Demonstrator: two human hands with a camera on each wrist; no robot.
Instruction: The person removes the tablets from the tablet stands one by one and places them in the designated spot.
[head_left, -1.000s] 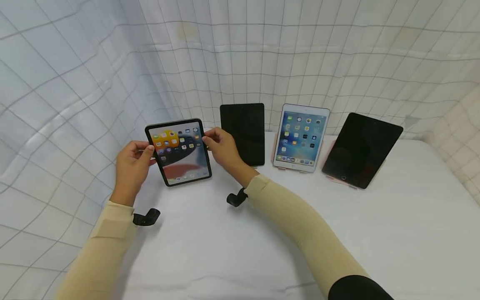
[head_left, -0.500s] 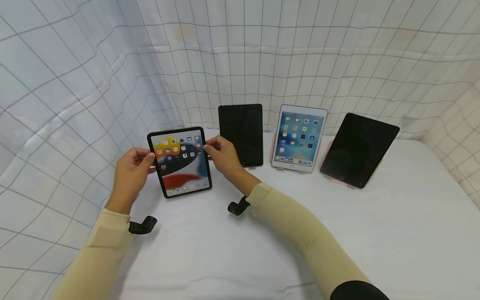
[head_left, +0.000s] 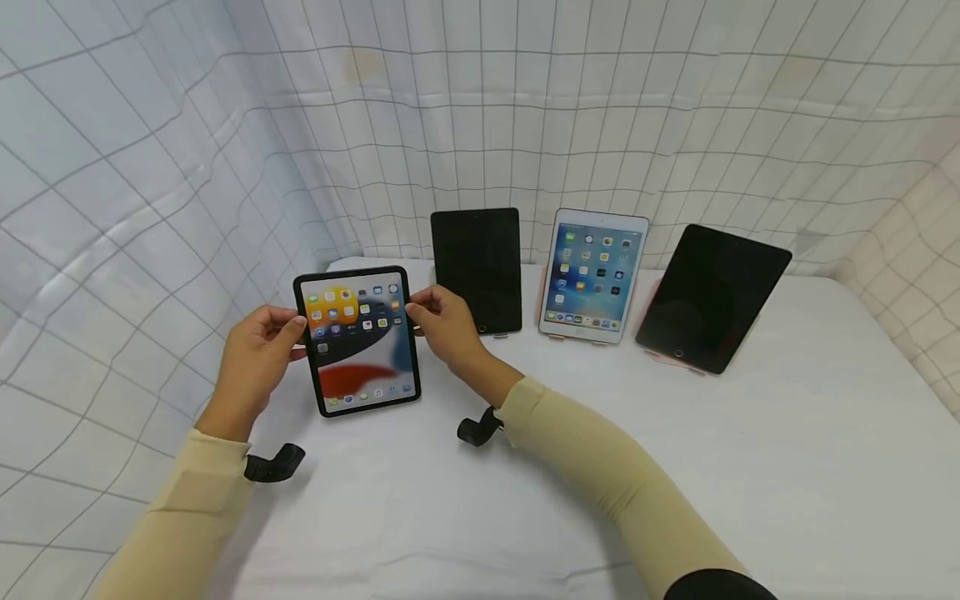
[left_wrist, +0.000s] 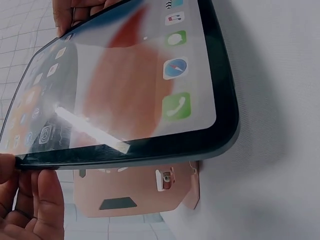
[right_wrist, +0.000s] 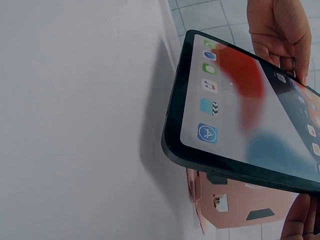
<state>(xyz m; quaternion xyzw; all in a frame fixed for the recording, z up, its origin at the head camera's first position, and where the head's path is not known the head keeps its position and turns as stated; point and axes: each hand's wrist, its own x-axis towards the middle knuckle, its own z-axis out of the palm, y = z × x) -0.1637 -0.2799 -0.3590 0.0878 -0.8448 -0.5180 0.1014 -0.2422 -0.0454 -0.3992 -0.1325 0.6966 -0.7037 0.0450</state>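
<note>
A tablet (head_left: 362, 342) with a dark frame and a lit screen of app icons is held between both hands, tilted back. My left hand (head_left: 253, 360) pinches its left edge, thumb in front and fingers behind. On the opposite edge, my right hand (head_left: 456, 332) pinches it the same way. Behind the tablet, a pink stand (left_wrist: 145, 202) with cutouts shows in the left wrist view; the tablet hides much of it. In the right wrist view the tablet's lower edge stands off the white surface, over a shadow.
To the right, a dark-screened tablet (head_left: 477, 271), a white tablet (head_left: 594, 275) with its screen lit and another dark tablet (head_left: 714, 298) lean on stands. A grid-patterned curtain (head_left: 480, 108) borders the white table (head_left: 525, 483) at the back and sides.
Both hands have brought the lit, dark-framed tablet down and towards me, away from the back curtain. The other tablets keep their places, apart from a slight shift of the view.
</note>
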